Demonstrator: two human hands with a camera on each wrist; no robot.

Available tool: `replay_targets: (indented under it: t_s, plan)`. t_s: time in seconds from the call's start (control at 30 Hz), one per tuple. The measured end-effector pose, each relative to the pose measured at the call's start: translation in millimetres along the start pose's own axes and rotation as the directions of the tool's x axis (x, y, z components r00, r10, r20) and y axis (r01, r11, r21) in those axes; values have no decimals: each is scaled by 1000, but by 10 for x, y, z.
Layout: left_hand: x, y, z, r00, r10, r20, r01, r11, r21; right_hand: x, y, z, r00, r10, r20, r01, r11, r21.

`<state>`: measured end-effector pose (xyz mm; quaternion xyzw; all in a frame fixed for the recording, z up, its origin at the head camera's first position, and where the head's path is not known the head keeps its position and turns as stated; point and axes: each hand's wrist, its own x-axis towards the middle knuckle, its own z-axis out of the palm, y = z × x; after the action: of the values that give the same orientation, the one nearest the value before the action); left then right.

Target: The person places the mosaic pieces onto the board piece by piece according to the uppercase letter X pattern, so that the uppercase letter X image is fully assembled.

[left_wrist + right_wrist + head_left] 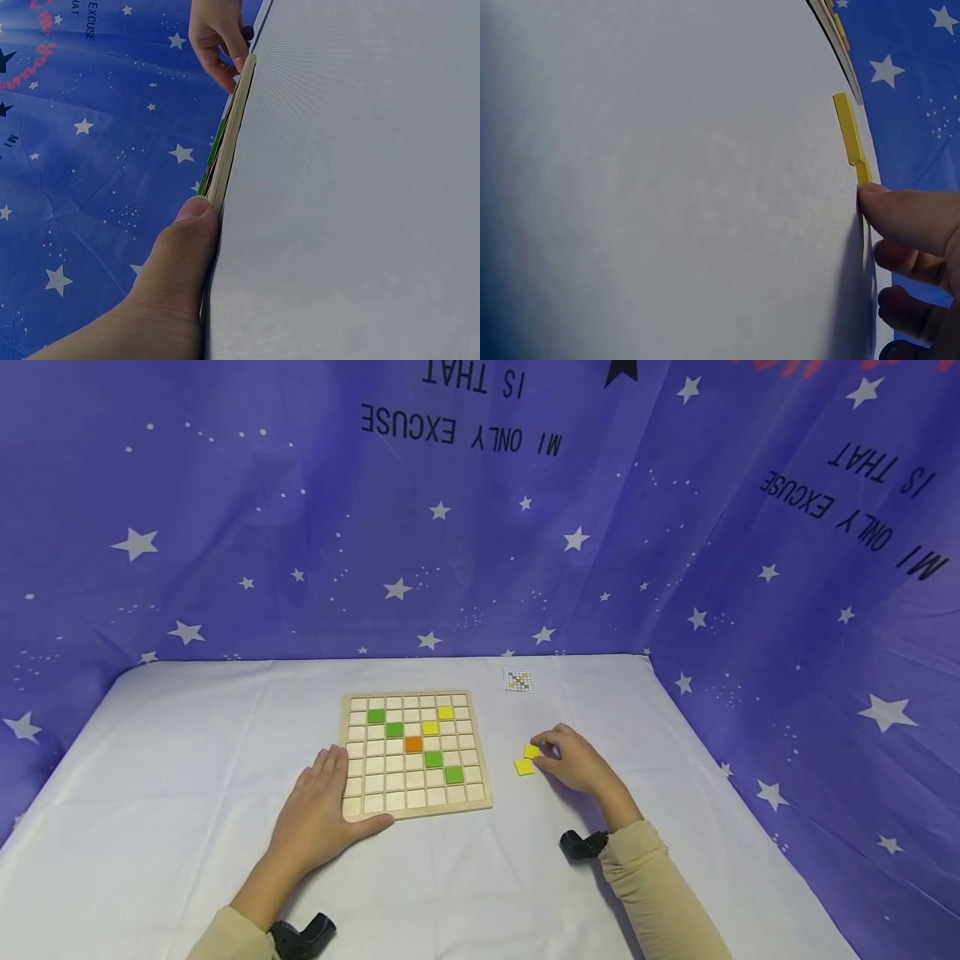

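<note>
A square wooden grid board point(442, 812) lies on the table, with several green tiles point(394, 729), an orange tile point(413, 744) and two yellow tiles point(430, 727) in its cells. Along its left edge my left hand point(318, 814) rests with straight fingers, the thumb against the near edge. To the right of the board, my right hand point(573, 760) pinches a yellow square tile point(531, 751) between thumb and index finger, down at the table. Another loose yellow tile point(523, 767) touches it on the near side. The right wrist view shows the thumb point(900, 217) at the tile's end.
A small printed pattern card point(518, 680) lies beyond the board, towards the back of the white-covered table point(225, 718). Blue star-printed cloth point(480, 543) hangs behind and at the right side. Each wrist carries a black camera point(582, 845).
</note>
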<state>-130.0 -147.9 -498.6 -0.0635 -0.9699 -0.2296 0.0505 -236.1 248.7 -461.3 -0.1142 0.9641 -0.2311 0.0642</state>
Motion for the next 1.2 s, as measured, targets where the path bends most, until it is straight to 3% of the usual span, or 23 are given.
replay_targets:
  t_s: [0.3, 0.5, 0.77, 1.03, 1.2]
  plan:
    - [-9, 13, -16, 1000, 5, 1, -5, 1000, -6, 76, -13, 76, 994, -33, -100, 44, 993, 108]
    - [-10, 9, -8, 1000, 4, 4, -4, 1000, -5, 150, -157, 128, 991, -26, -133, 53, 977, 205]
    - [-8, -2, -5, 1000, 1, 6, -1, 1000, -2, 284, -697, 307, 986, -120, -115, 146, 956, 256]
    - [-8, 10, -19, 1000, -8, 13, 8, 1000, -1, 277, -1314, 644, 963, -261, -64, 268, 929, 256]
    - [-1, 13, -20, 1000, -8, 14, 8, 1000, 1, 276, -1571, 801, 949, -312, -45, 315, 933, 172]
